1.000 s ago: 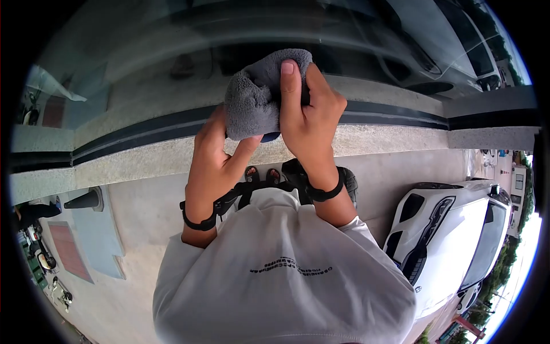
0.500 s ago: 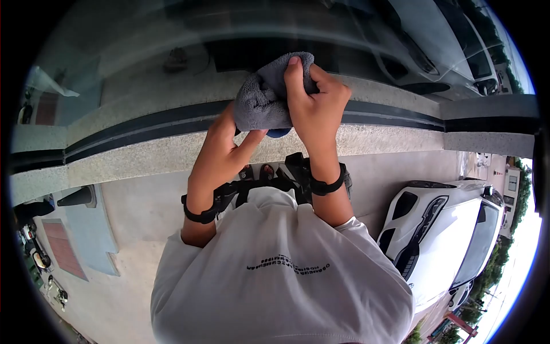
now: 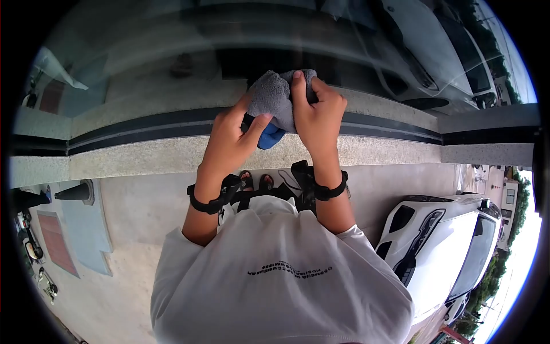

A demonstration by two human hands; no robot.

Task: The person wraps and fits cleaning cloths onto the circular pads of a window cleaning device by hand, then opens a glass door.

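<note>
A grey cloth (image 3: 272, 100) is bunched between my two hands, in front of a dark glass pane (image 3: 172, 63). My left hand (image 3: 229, 137) grips its left side, thumb on top and the other fingers hidden behind the cloth. On the right side, my right hand (image 3: 316, 114) pinches the cloth with its thumb near the upper edge. Something blue (image 3: 270, 136) hangs below the grey fabric, beside my left thumb; whether it is a second cloth or the same one's other face, I cannot tell.
A dark window frame (image 3: 395, 125) and a pale stone ledge (image 3: 137, 163) run across below the glass. A white car (image 3: 435, 246) stands at the right. At the left are a dark cone (image 3: 80, 192) and motorbikes (image 3: 31, 243). The glass carries reflections.
My left hand has shifted right, closer to my right hand, and the cloth is folded more narrowly. More of the blue material shows beneath it.
</note>
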